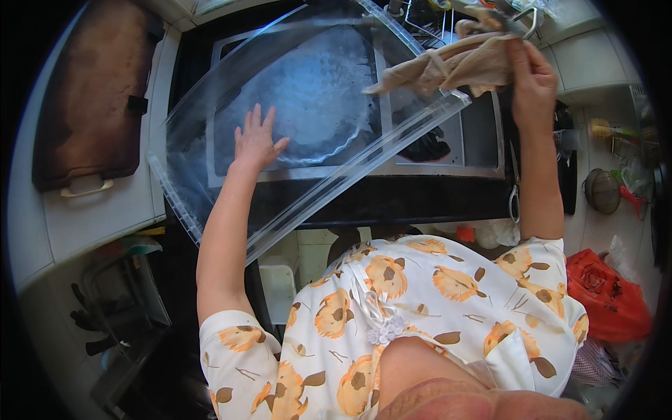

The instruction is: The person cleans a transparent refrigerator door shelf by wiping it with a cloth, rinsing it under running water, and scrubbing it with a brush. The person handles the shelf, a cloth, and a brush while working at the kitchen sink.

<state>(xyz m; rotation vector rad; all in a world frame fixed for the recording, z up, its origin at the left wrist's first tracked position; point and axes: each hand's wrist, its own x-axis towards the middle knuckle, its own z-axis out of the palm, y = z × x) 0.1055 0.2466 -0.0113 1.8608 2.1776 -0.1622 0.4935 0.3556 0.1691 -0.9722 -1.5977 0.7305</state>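
Note:
A large clear plastic panel with raised edges lies slanted over a sink with a metal rim. My left hand rests on or just above the panel, its fingers spread and holding nothing. At the upper right my right hand grips a crumpled beige cloth, which hangs over the panel's right corner. Whitish, wet-looking patches show in the middle of the panel. A dark object lies beyond the panel's near edge.
A brown board lies on the white tiled counter at left. Scissors are at the right edge of the dark counter. A wire rack stands behind. A strainer and a red plastic bag are at right.

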